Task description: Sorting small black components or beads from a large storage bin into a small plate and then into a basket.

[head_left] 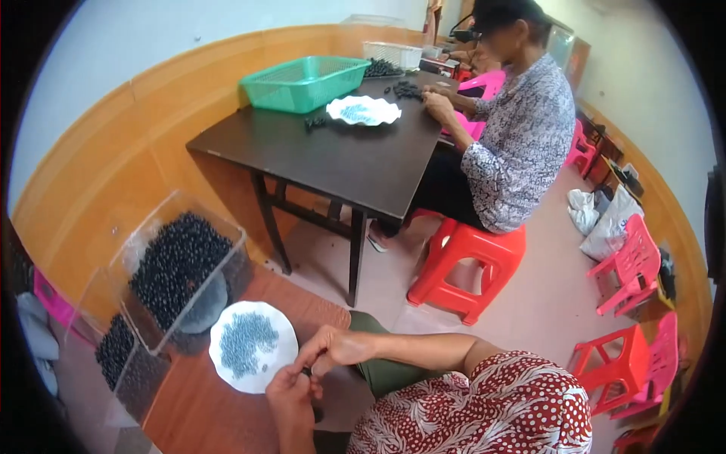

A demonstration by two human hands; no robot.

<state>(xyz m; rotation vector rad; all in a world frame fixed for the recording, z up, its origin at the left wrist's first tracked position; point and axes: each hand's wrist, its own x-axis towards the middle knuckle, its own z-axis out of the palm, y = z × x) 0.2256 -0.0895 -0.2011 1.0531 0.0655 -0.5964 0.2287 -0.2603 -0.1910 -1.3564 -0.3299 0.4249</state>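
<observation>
My left hand [290, 391] and my right hand [336, 349] meet beside the right rim of a white scalloped plate [283, 333]. Both are closed, fingertips together around a small black piece [306, 371], mostly hidden by the fingers. On the plate lies a heap of tiny blue-grey pieces [247, 340], with a few strewn near its lower edge. Behind the plate, a clear plastic bin [240, 242] holds a large pile of small black pieces [181, 261]. A second clear bin [144, 382] to its left has more of them.
The brown tabletop [189, 408] carries plate and bins. Ahead, a co-worker in a patterned shirt [522, 136] sits on a red stool [469, 265] at a dark table [302, 163]. That table bears a green basket [314, 83] and another white plate [364, 111]. Pink chairs [631, 261] line the right.
</observation>
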